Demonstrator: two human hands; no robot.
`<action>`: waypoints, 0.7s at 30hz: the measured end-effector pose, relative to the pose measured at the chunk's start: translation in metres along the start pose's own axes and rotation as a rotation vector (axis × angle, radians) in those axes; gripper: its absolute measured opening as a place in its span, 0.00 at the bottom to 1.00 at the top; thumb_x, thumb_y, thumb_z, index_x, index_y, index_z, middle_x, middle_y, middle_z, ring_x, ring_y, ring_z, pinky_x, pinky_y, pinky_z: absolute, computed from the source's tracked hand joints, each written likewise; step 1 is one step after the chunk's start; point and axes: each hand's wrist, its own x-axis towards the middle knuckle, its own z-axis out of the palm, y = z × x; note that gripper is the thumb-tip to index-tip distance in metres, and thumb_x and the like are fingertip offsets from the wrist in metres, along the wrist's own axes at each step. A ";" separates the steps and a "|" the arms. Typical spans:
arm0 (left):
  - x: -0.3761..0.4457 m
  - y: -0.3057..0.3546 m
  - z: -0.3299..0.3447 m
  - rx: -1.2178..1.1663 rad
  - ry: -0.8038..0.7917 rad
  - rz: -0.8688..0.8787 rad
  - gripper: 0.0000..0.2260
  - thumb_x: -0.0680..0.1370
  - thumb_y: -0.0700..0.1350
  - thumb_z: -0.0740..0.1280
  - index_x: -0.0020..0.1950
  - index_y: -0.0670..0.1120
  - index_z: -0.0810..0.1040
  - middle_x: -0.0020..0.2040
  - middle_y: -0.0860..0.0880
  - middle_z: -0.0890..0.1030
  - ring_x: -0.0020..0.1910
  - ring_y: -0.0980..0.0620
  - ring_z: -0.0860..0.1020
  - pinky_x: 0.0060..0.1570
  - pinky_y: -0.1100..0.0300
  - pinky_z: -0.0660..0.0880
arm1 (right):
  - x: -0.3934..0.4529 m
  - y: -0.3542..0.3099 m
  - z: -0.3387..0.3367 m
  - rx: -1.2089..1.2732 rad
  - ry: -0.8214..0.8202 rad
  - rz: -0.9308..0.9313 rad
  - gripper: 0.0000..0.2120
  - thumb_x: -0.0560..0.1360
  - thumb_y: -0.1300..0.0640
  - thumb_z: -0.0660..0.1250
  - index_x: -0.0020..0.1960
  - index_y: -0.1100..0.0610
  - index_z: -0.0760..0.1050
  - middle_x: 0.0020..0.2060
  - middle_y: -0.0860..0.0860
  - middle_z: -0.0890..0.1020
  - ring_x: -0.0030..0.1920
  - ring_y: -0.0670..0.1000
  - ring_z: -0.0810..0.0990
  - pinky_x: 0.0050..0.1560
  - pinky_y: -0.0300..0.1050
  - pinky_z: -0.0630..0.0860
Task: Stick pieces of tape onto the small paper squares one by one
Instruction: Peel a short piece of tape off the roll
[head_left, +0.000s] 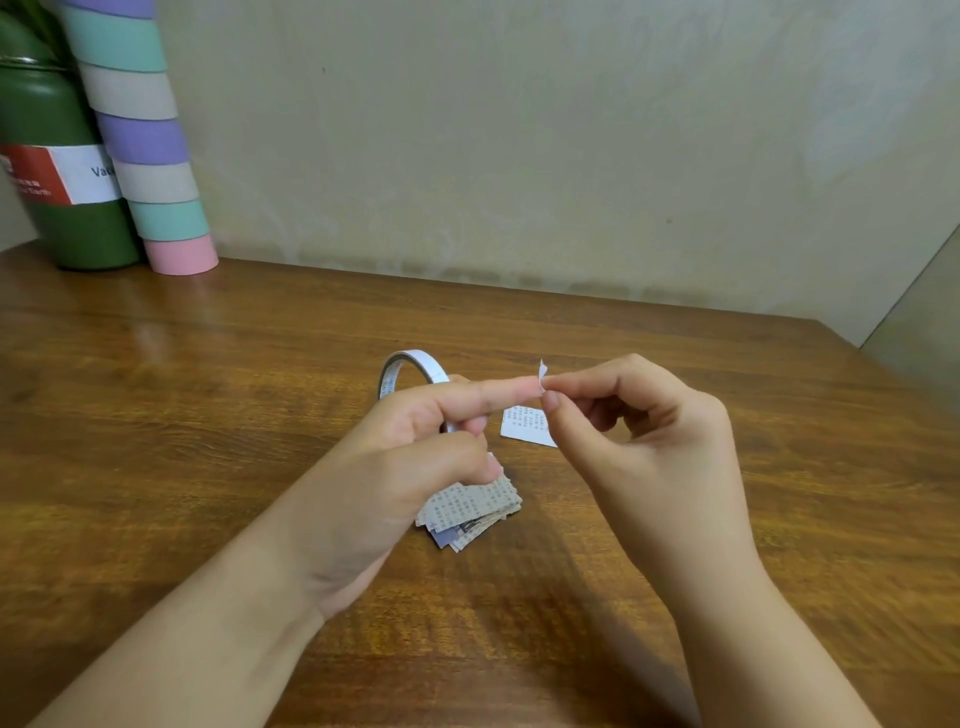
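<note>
My left hand (415, 447) holds a thin white tape roll (410, 364) in its curled lower fingers, with the index finger stretched out to the right. At that fingertip a small white tape piece (542, 375) stands up, pinched by the thumb and index finger of my right hand (639, 431). A single paper square (527, 425) printed with text lies on the table under my right hand's fingers. A pile of several small printed paper squares (470, 512) lies just below my left hand, partly hidden by it.
The wooden table (208, 415) meets a beige wall at the back. A green canister (62, 171) with a red and white label and a striped pastel tube (150, 150) stand at the back left corner. The table's right edge (883, 374) runs diagonally at the right.
</note>
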 end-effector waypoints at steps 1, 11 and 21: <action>0.000 0.000 -0.001 -0.001 0.001 -0.003 0.25 0.58 0.51 0.66 0.54 0.59 0.82 0.36 0.66 0.74 0.59 0.59 0.70 0.54 0.58 0.64 | 0.000 -0.001 0.000 0.015 -0.003 0.014 0.04 0.67 0.60 0.71 0.38 0.51 0.81 0.31 0.45 0.79 0.33 0.43 0.74 0.37 0.30 0.68; -0.002 0.002 -0.001 -0.050 -0.024 -0.025 0.25 0.59 0.49 0.66 0.56 0.55 0.82 0.32 0.57 0.74 0.38 0.66 0.75 0.70 0.48 0.50 | 0.001 -0.002 -0.004 0.019 -0.026 0.002 0.05 0.69 0.61 0.73 0.39 0.51 0.82 0.32 0.45 0.80 0.34 0.44 0.75 0.37 0.32 0.69; 0.000 0.001 0.002 0.098 0.024 0.019 0.23 0.65 0.41 0.63 0.55 0.60 0.81 0.35 0.56 0.65 0.36 0.61 0.68 0.40 0.75 0.68 | 0.000 0.001 -0.003 -0.179 0.019 -0.131 0.02 0.69 0.58 0.72 0.40 0.51 0.82 0.33 0.44 0.79 0.34 0.45 0.74 0.37 0.31 0.68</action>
